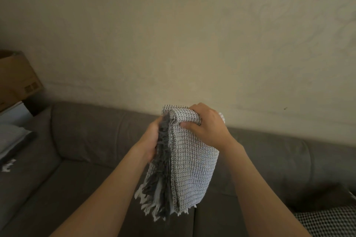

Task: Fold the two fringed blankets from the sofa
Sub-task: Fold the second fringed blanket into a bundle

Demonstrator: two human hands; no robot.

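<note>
Above the sofa (pixel 86 140), left hand (pixel 152 140) and right hand (pixel 207 127) clutch the folded blanket (pixel 190 163) upright.

Coarse waffle-weave cloth blanket (pixel 189 161) with yarn fringe; matt, smooth-upholstered sofa (pixel 92 140).

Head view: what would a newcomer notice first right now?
The folded grey-white blanket, held up mid-frame over the sofa, fringe hanging down. Both hands clutch its top: left hand at the fringed edge, right hand over the fold. Another fringed cloth lies far left.
</note>
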